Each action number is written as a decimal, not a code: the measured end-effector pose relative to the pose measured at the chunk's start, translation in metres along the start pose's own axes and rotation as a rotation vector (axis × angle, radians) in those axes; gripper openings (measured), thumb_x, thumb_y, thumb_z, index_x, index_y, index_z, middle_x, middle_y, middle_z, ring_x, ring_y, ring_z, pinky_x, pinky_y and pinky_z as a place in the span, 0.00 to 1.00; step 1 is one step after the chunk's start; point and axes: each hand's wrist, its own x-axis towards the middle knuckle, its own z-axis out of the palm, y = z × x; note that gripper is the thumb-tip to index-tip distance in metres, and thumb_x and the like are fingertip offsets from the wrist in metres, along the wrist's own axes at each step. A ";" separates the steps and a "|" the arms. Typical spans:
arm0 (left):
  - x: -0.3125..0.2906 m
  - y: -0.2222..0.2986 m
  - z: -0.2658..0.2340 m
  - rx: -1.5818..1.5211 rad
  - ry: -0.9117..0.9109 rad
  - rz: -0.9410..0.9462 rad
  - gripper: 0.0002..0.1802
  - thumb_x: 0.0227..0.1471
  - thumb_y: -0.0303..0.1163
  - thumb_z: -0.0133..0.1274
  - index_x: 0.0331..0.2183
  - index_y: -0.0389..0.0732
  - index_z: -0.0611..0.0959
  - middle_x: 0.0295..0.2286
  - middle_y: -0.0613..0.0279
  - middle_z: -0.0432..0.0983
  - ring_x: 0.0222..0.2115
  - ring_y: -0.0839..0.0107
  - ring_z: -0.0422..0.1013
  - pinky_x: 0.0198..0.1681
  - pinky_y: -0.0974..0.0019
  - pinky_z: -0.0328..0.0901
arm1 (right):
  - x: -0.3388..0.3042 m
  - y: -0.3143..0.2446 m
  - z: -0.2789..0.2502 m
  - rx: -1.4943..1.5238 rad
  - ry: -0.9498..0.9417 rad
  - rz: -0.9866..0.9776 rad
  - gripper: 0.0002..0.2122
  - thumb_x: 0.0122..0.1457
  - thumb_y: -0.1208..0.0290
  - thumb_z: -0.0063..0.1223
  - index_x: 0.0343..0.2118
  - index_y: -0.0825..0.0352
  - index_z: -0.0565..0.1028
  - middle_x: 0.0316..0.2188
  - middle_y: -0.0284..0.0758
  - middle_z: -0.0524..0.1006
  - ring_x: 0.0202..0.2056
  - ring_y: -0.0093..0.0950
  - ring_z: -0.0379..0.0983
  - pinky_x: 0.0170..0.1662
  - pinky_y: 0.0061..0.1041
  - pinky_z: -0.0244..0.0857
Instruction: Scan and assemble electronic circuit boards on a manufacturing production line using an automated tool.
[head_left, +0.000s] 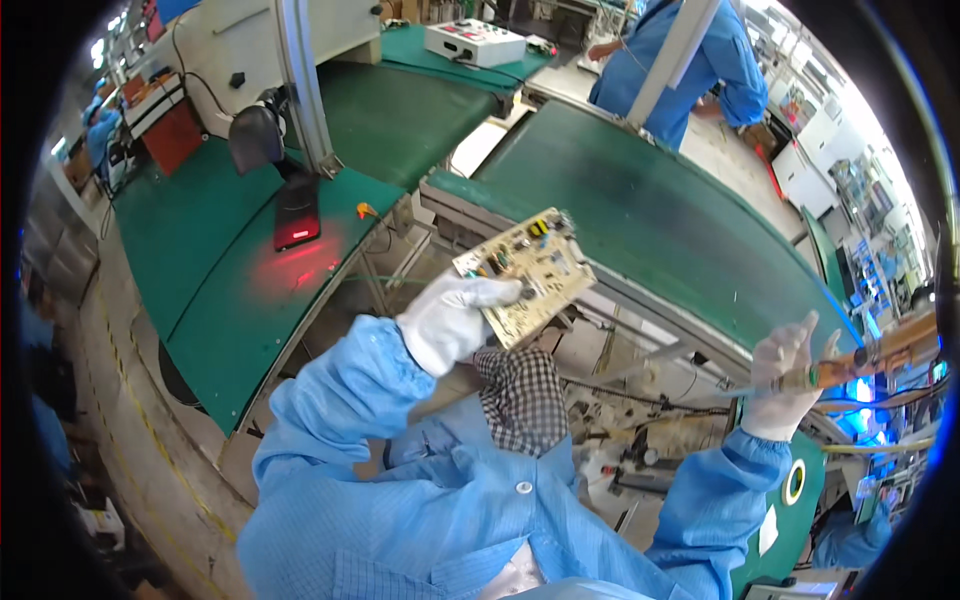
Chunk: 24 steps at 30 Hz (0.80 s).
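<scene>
My left hand [447, 318], in a white glove, grips a tan circuit board [540, 280] by its lower left edge, thumb on top. The board is tilted and held up in front of my body, near the edge of the conveyor. Small parts, one of them yellow and black, stand on it. Over at the right, my right hand [780, 385], also gloved, is raised with its fingers apart. It is blurred beside the end of a brown rod-like thing [880, 355]; whether it touches that cannot be made out.
A green conveyor belt [640, 210] runs from the centre to the right. A scanner [297, 215] on a stand casts red light on the green table [215, 290] at left. A white control box [475, 43] sits farther back. Across the belt stands a person in blue [690, 65].
</scene>
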 end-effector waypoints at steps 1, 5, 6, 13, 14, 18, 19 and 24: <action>0.005 0.014 -0.005 0.023 0.001 0.060 0.22 0.54 0.19 0.45 0.51 0.25 0.67 0.46 0.42 0.71 0.47 0.55 0.71 0.54 0.58 0.66 | 0.002 -0.002 -0.006 -0.085 0.087 0.008 0.22 0.59 0.48 0.47 0.46 0.63 0.72 0.28 0.29 0.69 0.29 0.22 0.64 0.29 0.23 0.60; 0.030 0.073 -0.040 0.124 0.074 0.256 0.21 0.52 0.18 0.46 0.49 0.23 0.68 0.46 0.40 0.71 0.46 0.53 0.71 0.55 0.55 0.65 | 0.020 -0.017 -0.060 -0.503 0.215 0.202 0.22 0.59 0.49 0.50 0.45 0.65 0.72 0.29 0.30 0.71 0.31 0.23 0.67 0.30 0.23 0.62; 0.038 0.087 -0.048 0.169 0.078 0.342 0.21 0.52 0.18 0.46 0.49 0.22 0.68 0.45 0.41 0.71 0.46 0.53 0.72 0.55 0.55 0.65 | 0.028 -0.013 -0.078 -0.707 0.416 0.170 0.22 0.58 0.50 0.50 0.43 0.67 0.72 0.32 0.32 0.73 0.34 0.25 0.68 0.33 0.23 0.63; 0.087 0.179 -0.113 0.408 0.328 0.612 0.12 0.49 0.22 0.52 0.37 0.26 0.77 0.34 0.50 0.78 0.33 0.63 0.77 0.40 0.67 0.72 | 0.020 -0.027 -0.167 -2.369 0.360 0.000 0.25 0.57 0.56 0.50 0.52 0.67 0.70 0.54 0.48 0.67 0.57 0.41 0.60 0.60 0.35 0.52; 0.092 0.186 -0.114 0.455 0.410 0.623 0.12 0.48 0.21 0.53 0.37 0.27 0.77 0.34 0.52 0.78 0.32 0.64 0.77 0.39 0.68 0.72 | 0.015 -0.023 -0.176 -2.296 0.413 -0.041 0.24 0.58 0.56 0.49 0.53 0.67 0.70 0.55 0.47 0.66 0.58 0.40 0.59 0.61 0.34 0.51; 0.126 0.223 -0.158 0.654 0.560 0.824 0.16 0.44 0.22 0.56 0.39 0.33 0.79 0.31 0.55 0.79 0.29 0.66 0.77 0.35 0.70 0.71 | 0.016 -0.023 -0.174 -2.318 0.420 -0.032 0.23 0.59 0.57 0.48 0.53 0.67 0.70 0.54 0.47 0.67 0.58 0.40 0.59 0.60 0.34 0.52; 0.122 0.252 -0.205 0.829 0.600 0.948 0.19 0.41 0.25 0.58 0.41 0.37 0.79 0.28 0.58 0.78 0.27 0.69 0.75 0.32 0.69 0.70 | 0.027 -0.012 -0.173 -2.284 0.385 -0.048 0.23 0.59 0.57 0.48 0.53 0.67 0.70 0.54 0.47 0.68 0.58 0.40 0.60 0.60 0.34 0.52; 0.137 0.245 -0.152 1.428 1.055 0.678 0.26 0.40 0.26 0.57 0.46 0.45 0.76 0.19 0.61 0.73 0.19 0.66 0.71 0.26 0.65 0.67 | 0.018 -0.023 -0.191 -2.322 0.459 -0.113 0.21 0.58 0.57 0.49 0.51 0.64 0.71 0.53 0.47 0.68 0.56 0.41 0.62 0.59 0.35 0.54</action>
